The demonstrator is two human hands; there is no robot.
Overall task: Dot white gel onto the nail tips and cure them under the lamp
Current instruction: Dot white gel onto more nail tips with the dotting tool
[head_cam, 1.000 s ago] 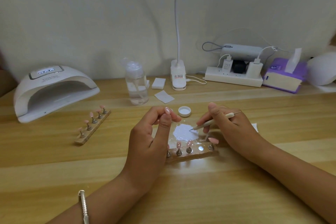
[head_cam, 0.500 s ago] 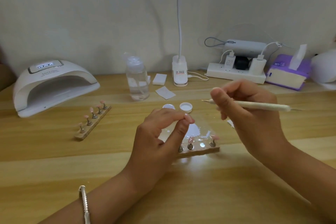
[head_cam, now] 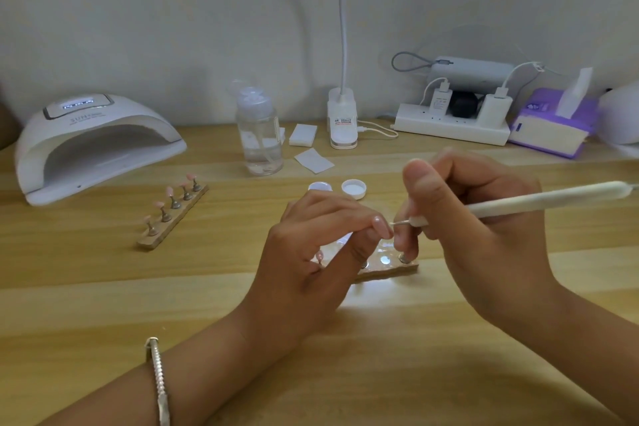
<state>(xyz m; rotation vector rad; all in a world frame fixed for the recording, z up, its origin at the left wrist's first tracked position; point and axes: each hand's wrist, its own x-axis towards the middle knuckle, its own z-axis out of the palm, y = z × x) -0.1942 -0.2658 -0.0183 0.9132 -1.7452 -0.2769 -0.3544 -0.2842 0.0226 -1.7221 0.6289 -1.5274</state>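
Closest to us, a thin silver bangle (head_cam: 157,377) circles our left wrist above the pale wooden table (head_cam: 103,304). Our left hand (head_cam: 311,259) is curled, thumb and forefinger pressed together on a small glossy pale pink nail tip (head_cam: 380,224), mostly hidden by the fingers. Our right hand (head_cam: 484,235) grips a slim white dotting tool (head_cam: 553,199) like a pen, fingers clamped round it. Its fine metal point meets the pink tip, and a lower finger rests down on the stand.

Just under both hands lies a short wooden strip stand (head_cam: 387,271) with metal pegs. One pink tip shows at its left end and one peg is bare and shiny.

Beyond sit a small white open jar (head_cam: 320,186) and its white round cap (head_cam: 353,188). Further left is a second wooden strip stand (head_cam: 173,218) carrying five pink tips.

At the back stand a clear plastic pump bottle (head_cam: 259,138), two white square pads (head_cam: 303,134) and a white domed curing lamp (head_cam: 93,145) marked "SUN", with its display lit. Right of these are a white clip lamp base (head_cam: 342,121) whose label is too small to read, a white power strip (head_cam: 449,124) and a purple tissue pack (head_cam: 553,121).
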